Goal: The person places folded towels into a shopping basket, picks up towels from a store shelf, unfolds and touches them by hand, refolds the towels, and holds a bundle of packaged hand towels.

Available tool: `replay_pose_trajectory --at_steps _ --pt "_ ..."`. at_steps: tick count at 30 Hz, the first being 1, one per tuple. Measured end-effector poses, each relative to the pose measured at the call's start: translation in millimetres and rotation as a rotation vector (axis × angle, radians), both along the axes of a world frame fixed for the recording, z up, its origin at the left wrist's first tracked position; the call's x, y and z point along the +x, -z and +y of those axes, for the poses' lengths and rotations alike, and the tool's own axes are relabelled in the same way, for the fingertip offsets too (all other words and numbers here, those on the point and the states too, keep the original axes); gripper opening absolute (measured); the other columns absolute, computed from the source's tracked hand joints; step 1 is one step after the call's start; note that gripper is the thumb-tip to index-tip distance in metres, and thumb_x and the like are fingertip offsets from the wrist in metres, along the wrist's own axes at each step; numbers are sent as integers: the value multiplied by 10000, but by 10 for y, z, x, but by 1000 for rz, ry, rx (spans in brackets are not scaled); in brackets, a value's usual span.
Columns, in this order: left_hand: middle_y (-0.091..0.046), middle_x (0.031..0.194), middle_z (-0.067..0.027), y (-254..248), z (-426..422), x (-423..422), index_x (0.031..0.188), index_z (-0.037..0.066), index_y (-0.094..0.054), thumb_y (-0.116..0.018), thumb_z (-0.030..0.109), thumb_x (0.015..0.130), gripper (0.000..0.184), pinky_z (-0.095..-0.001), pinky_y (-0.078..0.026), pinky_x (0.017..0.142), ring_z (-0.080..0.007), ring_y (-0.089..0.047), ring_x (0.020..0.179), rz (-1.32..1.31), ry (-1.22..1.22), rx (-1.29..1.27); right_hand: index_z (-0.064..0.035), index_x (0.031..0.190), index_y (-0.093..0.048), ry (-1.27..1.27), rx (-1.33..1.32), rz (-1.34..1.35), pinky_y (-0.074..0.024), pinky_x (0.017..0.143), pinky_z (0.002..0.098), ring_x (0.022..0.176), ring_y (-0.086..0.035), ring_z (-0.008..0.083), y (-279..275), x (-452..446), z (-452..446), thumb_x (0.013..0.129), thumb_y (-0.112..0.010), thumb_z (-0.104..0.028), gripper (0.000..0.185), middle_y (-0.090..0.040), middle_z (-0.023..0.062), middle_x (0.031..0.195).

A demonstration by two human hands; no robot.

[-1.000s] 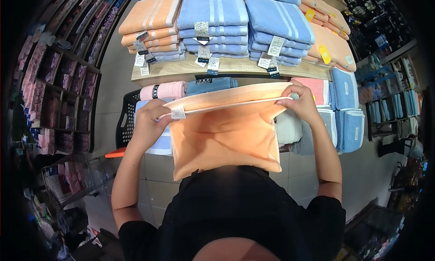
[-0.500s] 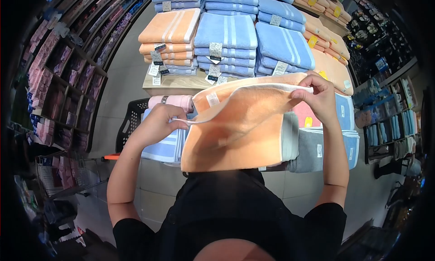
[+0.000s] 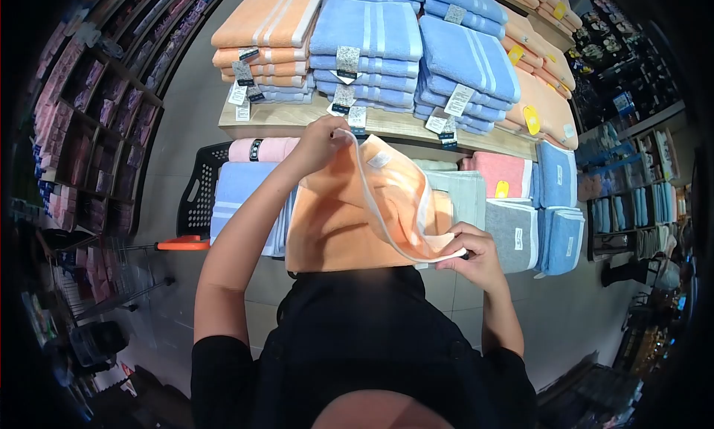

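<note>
An orange towel [image 3: 335,224] with a white edge hangs between my two hands, its layers gaping apart and its upper part bunched. My left hand [image 3: 324,142] is closed on one end of the white edge, high up near the shelf's front. Lower on the right, my right hand [image 3: 474,256] pinches the other end between thumb and fingers. A small white label [image 3: 379,159] shows on the towel's inner layer. Beneath and behind it, part of a pale green towel stack [image 3: 465,194] is covered.
Stacked blue towels [image 3: 364,31] and orange towels [image 3: 262,18] with tags lie on a wooden shelf [image 3: 286,116] ahead. A black basket [image 3: 199,194] holds folded towels, with pink [image 3: 502,172] and grey towels [image 3: 513,232] to the right. A cart [image 3: 82,295] stands left.
My left hand has risen and moved right, while my right hand has dropped and moved left. The towel edge between them has turned from nearly level to slanting down rightward.
</note>
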State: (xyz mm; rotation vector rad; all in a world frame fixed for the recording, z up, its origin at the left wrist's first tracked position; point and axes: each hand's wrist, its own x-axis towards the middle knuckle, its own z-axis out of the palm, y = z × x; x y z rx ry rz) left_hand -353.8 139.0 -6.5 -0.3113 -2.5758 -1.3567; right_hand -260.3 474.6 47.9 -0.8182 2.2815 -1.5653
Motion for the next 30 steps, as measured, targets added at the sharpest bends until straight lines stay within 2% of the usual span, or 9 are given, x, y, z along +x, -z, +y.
replay_pose_trajectory --at_steps 3,6,9,12,18,20,24,27,30 --pt "-557 645 -38 416 239 -403 783 20 -590 -704 70 703 148 -276 -427 539 -156 -503 567 -384 -38 211 -14 710 -624 125 -77 -34 -429 662 260 765 -565 163 174 115 10 558 -818 -75 254 -582 64 814" --pt "-607 628 -103 429 431 -533 673 56 -632 -731 195 633 175 -334 -469 594 -234 -584 592 -468 -266 -45 -6 717 -629 242 -148 2 -432 685 251 793 -573 156 288 223 -15 574 -807 -52 233 -596 75 849" --pt "-614 623 -98 398 578 -408 670 68 -654 -732 215 626 172 -340 -470 589 -213 -601 595 -396 -216 -181 0 731 -619 303 -206 -65 -440 708 250 820 -564 150 344 291 14 601 -803 -52 231 -592 96 882" --pt "-634 667 -107 506 706 -291 718 74 -673 -744 236 626 199 -353 -470 595 -208 -616 615 -309 -346 -271 1 745 -610 338 -258 -63 -446 699 248 812 -562 146 458 306 62 635 -788 -56 216 -584 99 900" --pt "-636 673 -31 785 605 -322 793 26 -681 -714 115 714 123 -253 -439 541 -96 -557 595 -516 -216 515 -10 756 -595 398 -307 25 -438 712 251 826 -549 148 410 250 8 676 -770 -77 204 -569 106 945" --pt "-620 687 -14 697 613 -289 800 7 -661 -673 50 749 67 -217 -417 526 -79 -535 592 -515 -206 547 -6 756 -602 414 -298 52 -437 731 257 837 -554 156 346 199 -8 668 -767 -54 193 -576 112 942" --pt "-628 749 -28 275 522 -95 842 -14 -648 -641 -6 775 67 -194 -428 578 -75 -546 642 -307 -207 688 1 761 -610 548 -303 163 -435 762 261 847 -565 164 183 -17 148 665 -754 -2 174 -590 113 943" --pt "-636 800 -52 -525 220 137 879 -28 -649 -647 -34 769 110 -193 -443 649 -81 -553 693 34 -237 957 9 772 -595 663 -493 240 -430 754 249 823 -550 132 -201 -345 349 715 -731 -26 152 -595 85 910" --pt "-638 866 -84 -1382 -93 358 915 -43 -630 -657 36 798 143 -215 -463 742 -112 -581 782 331 -161 940 10 770 -594 634 -639 252 -430 712 211 773 -537 91 -730 -667 277 753 -720 -74 152 -598 63 880"
